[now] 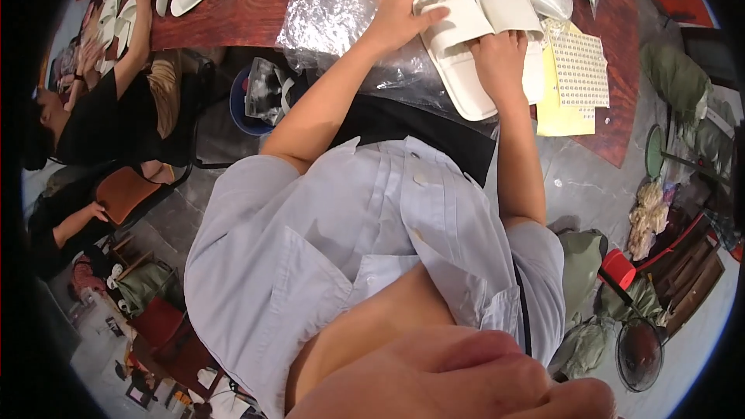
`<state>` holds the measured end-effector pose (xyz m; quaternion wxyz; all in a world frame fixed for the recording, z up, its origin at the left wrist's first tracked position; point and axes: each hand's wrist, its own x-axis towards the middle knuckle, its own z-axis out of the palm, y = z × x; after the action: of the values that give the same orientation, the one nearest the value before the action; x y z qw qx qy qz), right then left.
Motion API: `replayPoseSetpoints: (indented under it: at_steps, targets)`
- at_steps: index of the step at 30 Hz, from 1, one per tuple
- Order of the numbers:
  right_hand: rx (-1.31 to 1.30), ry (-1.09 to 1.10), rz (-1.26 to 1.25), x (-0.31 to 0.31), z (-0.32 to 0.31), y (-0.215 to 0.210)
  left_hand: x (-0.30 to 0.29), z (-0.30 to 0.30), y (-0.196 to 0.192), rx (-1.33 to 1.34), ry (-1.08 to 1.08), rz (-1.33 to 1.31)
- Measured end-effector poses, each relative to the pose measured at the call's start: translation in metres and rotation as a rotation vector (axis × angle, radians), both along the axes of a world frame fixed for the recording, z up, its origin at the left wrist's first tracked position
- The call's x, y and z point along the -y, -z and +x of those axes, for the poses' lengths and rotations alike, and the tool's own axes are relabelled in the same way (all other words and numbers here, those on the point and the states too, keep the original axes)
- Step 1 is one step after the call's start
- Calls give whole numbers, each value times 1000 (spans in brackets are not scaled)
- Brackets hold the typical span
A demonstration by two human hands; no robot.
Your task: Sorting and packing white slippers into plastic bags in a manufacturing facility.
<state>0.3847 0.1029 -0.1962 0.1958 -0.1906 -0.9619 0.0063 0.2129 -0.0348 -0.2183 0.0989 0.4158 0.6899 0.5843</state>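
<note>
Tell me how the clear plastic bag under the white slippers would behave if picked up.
The clear plastic bag is crinkled and glossy, so it is probably floppy, light and somewhat slippery. The white slippers, pressed by the left hand and right hand, likely pin it down.

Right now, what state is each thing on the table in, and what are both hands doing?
Left hand: flat on the left slipper's strap, pressing down.
Right hand: resting on the right slipper.
Left slipper: white, sole down, on the table.
Right slipper: white, beside it, touching.
Clear plastic bag: crumpled, under the left hand and slippers.
Sticker sheet: flat, right of the slippers.
</note>
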Motion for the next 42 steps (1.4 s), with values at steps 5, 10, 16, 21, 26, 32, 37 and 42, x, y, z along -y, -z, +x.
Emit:
replayPoseSetpoints:
  at_steps: [5, 10, 16, 21, 26, 32, 37, 42]
  targets:
    - [11, -211, -575, -22, 34, -42, 2, -2, 7, -485, -4, -281]
    - [-376, 3, -686, -44, 83, -33, 3, 2, -2, -493, 28, -339]
    - [-421, 90, -610, -27, 85, -12, 8, 3, -3, -465, -2, -336]
    - [-383, 163, -536, -23, 84, -7, 6, 6, -8, -443, 12, -343]
    - [-555, 136, -473, -32, 101, -12, 9, 5, -7, -440, 40, -326]
    - [-655, 656, -309, -70, 174, -16, 10, 2, -2, -469, 19, -253]
    - [-471, 609, -264, -73, 194, -3, 10, 2, -5, -470, 37, -256]
    - [-459, 590, -367, -75, 191, 5, 12, 3, -6, -455, 35, -295]
